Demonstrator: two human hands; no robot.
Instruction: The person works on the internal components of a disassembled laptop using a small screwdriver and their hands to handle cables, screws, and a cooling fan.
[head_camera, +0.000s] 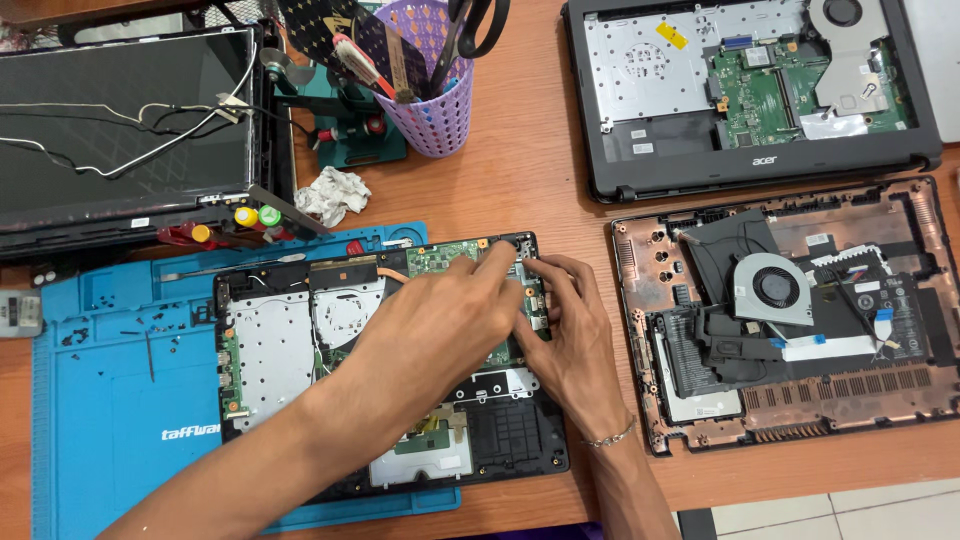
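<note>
Opened laptop base (300, 350) lay on blue mat (100, 400), on wooden worktop (520, 170). Showed black frame, silver shielding plates, green circuit board (445, 255) along top edge, copper heat pipe beside it. Left hand (440, 320) reached across base, fingers (497, 262) together, pressed on board near upper right corner. Right hand (570, 330) rested just beside, fingers (545, 268) bent, touching same corner; grip on any part could not be told. Copper-coloured bottom cover (790, 330) with fan lay right.
</note>
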